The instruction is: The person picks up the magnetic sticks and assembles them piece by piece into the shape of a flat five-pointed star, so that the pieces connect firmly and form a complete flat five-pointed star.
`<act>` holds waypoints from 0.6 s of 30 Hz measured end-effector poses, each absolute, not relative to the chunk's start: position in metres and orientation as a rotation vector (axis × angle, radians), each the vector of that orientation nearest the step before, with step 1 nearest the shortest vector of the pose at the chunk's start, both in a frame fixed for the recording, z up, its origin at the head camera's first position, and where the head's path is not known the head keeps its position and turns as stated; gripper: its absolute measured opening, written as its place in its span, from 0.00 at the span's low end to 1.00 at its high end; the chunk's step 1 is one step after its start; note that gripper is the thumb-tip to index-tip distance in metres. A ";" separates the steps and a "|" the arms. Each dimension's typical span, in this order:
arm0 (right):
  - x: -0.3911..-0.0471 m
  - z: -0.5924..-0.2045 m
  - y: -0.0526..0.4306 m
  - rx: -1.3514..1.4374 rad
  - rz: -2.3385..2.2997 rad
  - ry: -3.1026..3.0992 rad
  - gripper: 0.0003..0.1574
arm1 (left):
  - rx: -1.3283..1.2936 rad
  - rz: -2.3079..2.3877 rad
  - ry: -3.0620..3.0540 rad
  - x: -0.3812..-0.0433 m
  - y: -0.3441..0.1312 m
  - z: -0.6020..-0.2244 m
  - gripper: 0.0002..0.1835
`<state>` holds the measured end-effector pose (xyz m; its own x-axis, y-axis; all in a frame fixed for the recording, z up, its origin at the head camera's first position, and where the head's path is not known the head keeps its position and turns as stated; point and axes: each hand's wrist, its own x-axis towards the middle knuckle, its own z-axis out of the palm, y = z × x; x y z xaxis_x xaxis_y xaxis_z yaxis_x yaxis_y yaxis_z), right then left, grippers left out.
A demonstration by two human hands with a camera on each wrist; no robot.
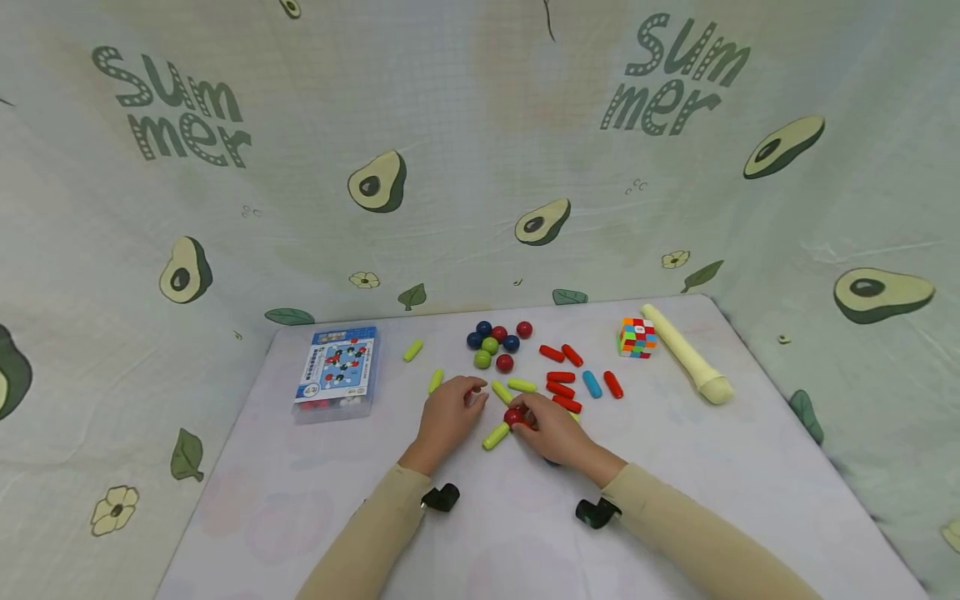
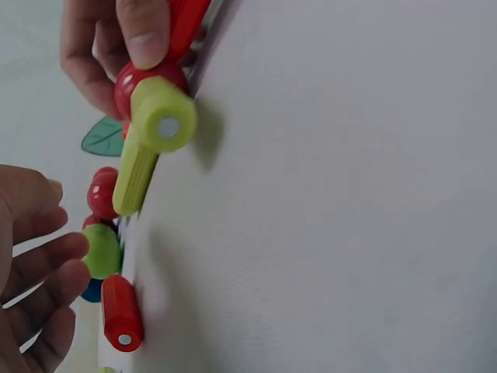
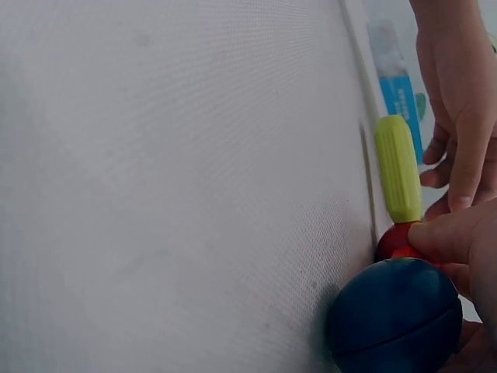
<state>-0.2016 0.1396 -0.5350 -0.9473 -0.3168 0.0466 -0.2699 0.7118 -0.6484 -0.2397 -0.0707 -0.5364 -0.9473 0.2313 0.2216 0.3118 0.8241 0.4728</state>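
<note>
My right hand pinches a glossy red ball between thumb and fingers, low over the table. A yellow-green rod sticks out of that ball toward me, and in the left wrist view its end shows a metal dot. Another yellow-green rod lies just beyond the ball. Below the right hand a dark blue ball shows large in the right wrist view, beside a bit of red rod. My left hand hovers to the left with loosely bent fingers and holds nothing.
Behind the hands cluster red, blue and green balls. Red rods and one blue rod lie to the right. A boxed model kit stands left; a puzzle cube and a pale yellow club-shaped object lie at the far right.
</note>
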 end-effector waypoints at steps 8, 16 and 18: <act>-0.203 -0.536 0.139 -0.476 -1.062 2.816 0.21 | -0.238 -0.709 -2.898 -0.274 -0.067 -0.533 0.19; -0.205 -0.538 0.140 -0.470 -1.051 2.809 0.20 | -0.217 -0.681 -2.963 -0.297 -0.061 -0.532 0.22; -0.205 -0.537 0.141 -0.470 -1.056 2.809 0.20 | -0.210 -0.682 -2.979 -0.302 -0.059 -0.531 0.23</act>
<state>-0.2049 0.1410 -0.5371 -0.9469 -0.3214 0.0111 -0.2490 0.7111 -0.6575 -0.3020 -0.0592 -0.5315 -0.9875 0.1159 0.1066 0.1507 0.8916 0.4270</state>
